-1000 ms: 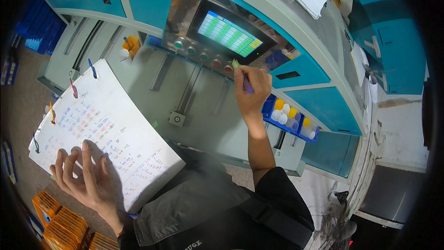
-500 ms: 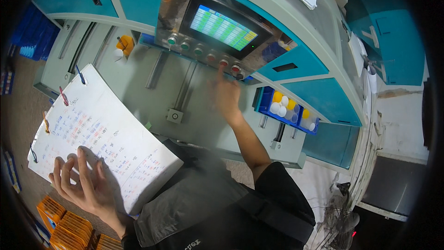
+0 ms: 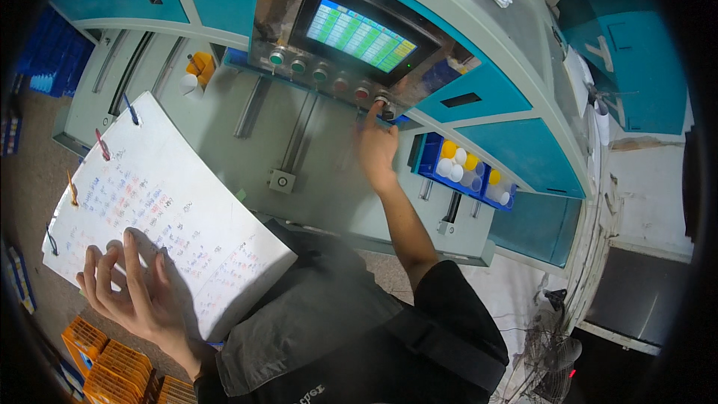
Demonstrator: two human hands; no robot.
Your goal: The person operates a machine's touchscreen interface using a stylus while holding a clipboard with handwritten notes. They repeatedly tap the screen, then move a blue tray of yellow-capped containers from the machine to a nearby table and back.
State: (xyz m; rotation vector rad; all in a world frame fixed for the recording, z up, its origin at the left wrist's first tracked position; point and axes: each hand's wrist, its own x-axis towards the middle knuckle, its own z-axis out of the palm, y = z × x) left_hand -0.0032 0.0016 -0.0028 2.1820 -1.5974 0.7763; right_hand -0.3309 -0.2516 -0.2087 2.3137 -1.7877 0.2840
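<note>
1. The left hand (image 3: 138, 303) is spread loosely, its fingers apart and gently bent, with the palm turned down over the written sheets.
2. Under that hand lies the thick stack of ring-bound sheets (image 3: 191, 243), covered in blue and red handwriting. The index fingertip reaches furthest up the page; whether every fingertip presses on the paper, I cannot tell.
3. Beyond the left hand's fingers, coloured binding rings (image 3: 102, 145) run along the far left edge of the stack.
4. The right hand (image 3: 378, 151) has its index finger stretched forward and the other fingers bent in toward the palm. Whether anything is tucked inside those bent fingers cannot be told.
5. The tip of that index finger is at the last round button (image 3: 381, 100) at the right end of the row, covering part of it.
6. Just left of the right fingertip sits a red button (image 3: 362, 94); further left along the same row are green ones.
7. Above the right hand, a lit screen (image 3: 361, 36) shows a green and white grid.
8. Just right of the right hand, a blue bin (image 3: 428, 155) holds yellow and white round pieces.
9. Between the two hands and beyond them stretches the pale table (image 3: 217, 146), with a rail block (image 3: 281, 181) on it.
</note>
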